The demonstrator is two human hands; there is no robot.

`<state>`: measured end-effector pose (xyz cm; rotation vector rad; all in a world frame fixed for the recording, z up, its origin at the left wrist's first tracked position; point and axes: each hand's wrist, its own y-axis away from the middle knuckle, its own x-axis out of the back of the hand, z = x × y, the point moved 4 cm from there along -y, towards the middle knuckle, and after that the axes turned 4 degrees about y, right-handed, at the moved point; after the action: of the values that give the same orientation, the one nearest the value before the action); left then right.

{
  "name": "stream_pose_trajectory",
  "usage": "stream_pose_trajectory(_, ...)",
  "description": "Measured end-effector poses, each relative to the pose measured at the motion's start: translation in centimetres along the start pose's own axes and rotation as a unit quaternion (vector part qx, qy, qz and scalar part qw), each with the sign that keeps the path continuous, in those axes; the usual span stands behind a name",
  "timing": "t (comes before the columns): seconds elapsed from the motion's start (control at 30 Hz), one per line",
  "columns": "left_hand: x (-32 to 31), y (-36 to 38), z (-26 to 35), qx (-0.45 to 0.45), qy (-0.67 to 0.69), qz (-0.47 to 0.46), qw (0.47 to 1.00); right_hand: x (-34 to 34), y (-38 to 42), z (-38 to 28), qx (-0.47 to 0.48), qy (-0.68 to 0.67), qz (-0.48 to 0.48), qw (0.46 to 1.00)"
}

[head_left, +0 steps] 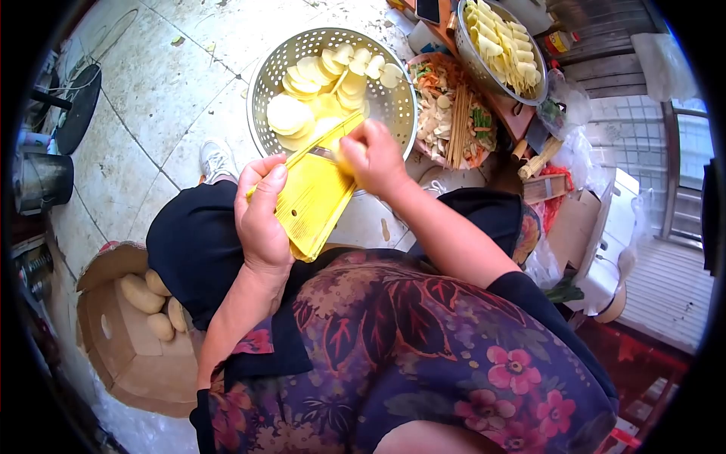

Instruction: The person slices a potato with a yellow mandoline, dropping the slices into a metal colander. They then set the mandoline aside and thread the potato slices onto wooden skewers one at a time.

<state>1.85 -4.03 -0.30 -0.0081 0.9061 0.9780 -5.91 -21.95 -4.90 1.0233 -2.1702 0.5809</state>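
Note:
A yellow mandoline slicer [314, 208] slants over the near rim of a perforated metal colander [408, 113]. My left hand [261, 212] is closed around the slicer's left edge, thumb on top. Closed over the slicer's blade area, my right hand [374, 159] presses a pale yellow potato [345, 159] that is mostly hidden by the fingers and slightly blurred. Thin round potato slices [290, 115] lie heaped in the colander, just beyond both hands.
A cardboard box [125, 363] with several whole potatoes [142, 293] stands at lower left. Right of the colander are a tray of mixed food with wooden skewers [458, 125] and a metal bowl [538, 91] of rolled yellow sheets [499, 41]. A dark pot [45, 181] sits far left.

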Motion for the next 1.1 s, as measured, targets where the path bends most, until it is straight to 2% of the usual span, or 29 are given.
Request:
stream_pose_trajectory(0.03,0.0,0.0,-0.1,0.001,-0.002,-0.002,1.0,-0.6,-0.7,2.4,-0.061,0.002,0.0,0.998)
stream_pose_trajectory(0.13,0.2,-0.3,0.0,-0.009,-0.003,-0.002,1.0,-1.1,-1.3,4.0,-0.095,0.016,0.007,0.995)
stream_pose_trajectory(0.2,0.4,-0.1,0.0,-0.005,-0.011,0.004,1.0,-0.6,-0.3,0.9,-0.033,-0.042,-0.012,0.999)
stream_pose_trajectory(0.3,0.0,-0.1,-0.1,-0.001,-0.017,0.003,1.0,1.5,2.2,-6.8,0.112,-0.08,-0.035,0.99)
stream_pose_trajectory(0.37,0.1,0.0,0.0,-0.002,-0.015,0.004,1.0,2.0,2.7,-8.4,0.132,-0.103,-0.026,0.986)
stream_pose_trajectory(0.43,0.3,0.1,0.0,-0.002,-0.03,0.004,1.0,0.8,1.5,-5.3,0.107,-0.059,0.002,0.992)
stream_pose_trajectory(0.53,0.3,0.0,0.1,-0.001,-0.001,-0.003,1.0,-1.1,-0.9,1.1,-0.005,-0.037,0.039,0.999)
stream_pose_trajectory(0.57,0.3,0.0,-0.1,-0.001,-0.001,-0.004,1.0,-1.5,-1.4,2.4,-0.005,-0.037,0.039,0.999)
stream_pose_trajectory(0.63,0.4,-0.1,-0.1,-0.007,0.001,-0.005,1.0,-1.6,-2.3,3.6,-0.061,-0.019,0.044,0.997)
stream_pose_trajectory(0.7,0.4,-0.1,0.2,-0.008,0.001,0.0,1.0,-1.3,-1.4,2.3,-0.047,-0.012,0.032,0.998)
stream_pose_trajectory(0.83,0.1,-0.1,0.1,-0.002,0.014,0.0,1.0,1.4,2.3,-7.5,0.137,-0.098,-0.015,0.986)
stream_pose_trajectory(0.9,0.2,-0.1,0.1,-0.002,0.006,-0.001,1.0,1.5,2.5,-8.1,0.161,-0.102,-0.008,0.982)
stream_pose_trajectory(0.97,0.4,0.0,0.0,-0.001,-0.002,-0.003,1.0,-0.2,1.1,-3.9,0.121,-0.059,0.049,0.99)
stream_pose_trajectory(1.03,0.4,-0.2,0.1,-0.001,-0.005,-0.008,1.0,-1.4,-0.6,0.5,0.011,-0.039,0.045,0.998)
stream_pose_trajectory(1.1,0.3,-0.1,-0.1,-0.002,-0.01,-0.015,1.0,-1.9,-1.7,3.6,-0.023,-0.014,0.051,0.998)
